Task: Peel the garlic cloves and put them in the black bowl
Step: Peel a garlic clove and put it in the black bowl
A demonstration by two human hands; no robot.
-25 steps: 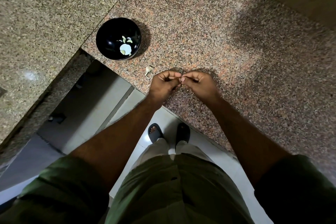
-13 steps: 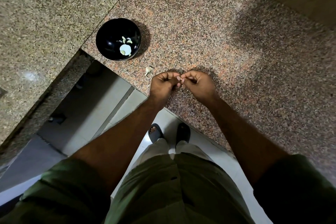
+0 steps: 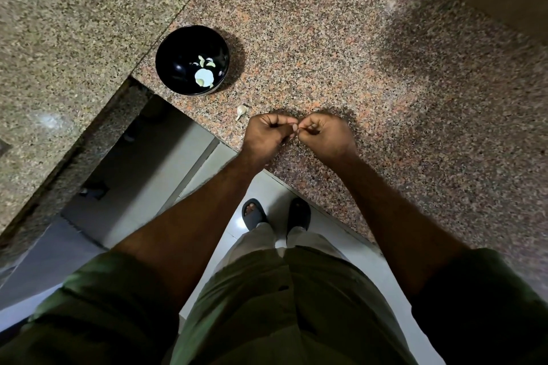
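The worktop [image 3: 370, 53] was speckled granite, pinkish-brown and polished, with a straight seam running diagonally to a greyer slab on the left. Its front edge ran diagonally from beside the bowl down toward the right, and beyond it lay pale floor tiles. A round, glossy black bowl [image 3: 178, 47] stood close to the corner where the slab ended, holding several pale peeled garlic pieces [image 3: 204, 76] and thin curled bits. One small unpeeled clove [image 3: 242, 111], papery and teardrop-shaped, lay on the stone between the bowl and the left hand [image 3: 265, 136], just beside the knuckles and near the edge.

Both hands hovered over the worktop's front edge, fingers curled in, fingertips meeting in the middle. The left hand and the right hand [image 3: 324, 136] pinched something tiny between them; it was too hidden to make out clearly. A wide stretch of bare granite spread to the right and behind the hands. Below, green sleeves, green shorts and dark sandals [image 3: 253, 213] showed over the tiles.
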